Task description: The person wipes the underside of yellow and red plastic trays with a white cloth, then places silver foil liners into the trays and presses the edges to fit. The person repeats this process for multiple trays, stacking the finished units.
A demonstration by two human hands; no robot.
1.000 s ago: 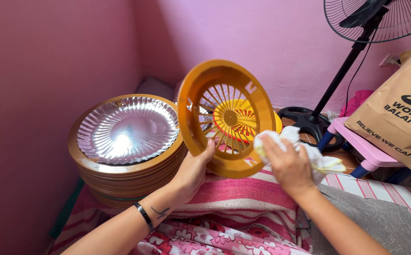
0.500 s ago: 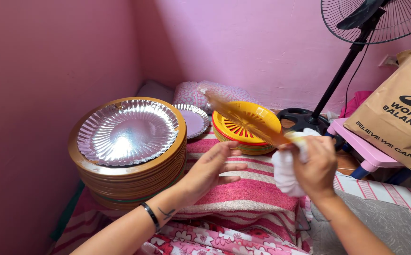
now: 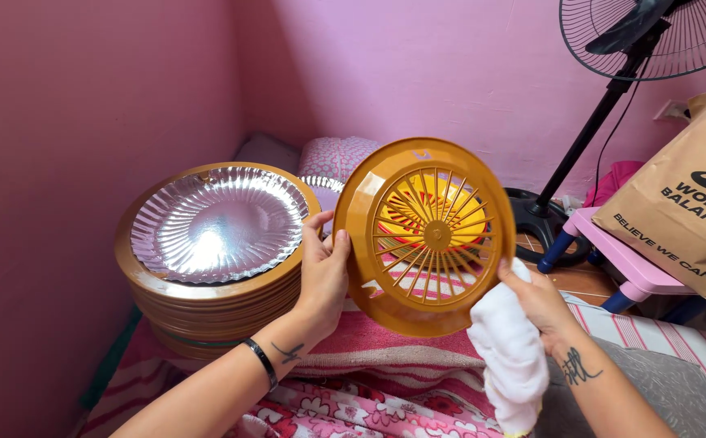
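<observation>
The orange slotted plate holder (image 3: 426, 237), edge-on before, now faces up, gripped by left hand (image 3: 321, 272); right hand (image 3: 541, 302) clutches a white cloth (image 3: 509, 357) at its rim.

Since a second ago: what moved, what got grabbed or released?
The orange slotted plate holder was flipped over: its hollow side faced the camera, now its underside does. The left hand let go mid-turn and regripped the left rim. The right hand kept the white cloth. The foil-plate stack and yellow stack stayed put.
</observation>
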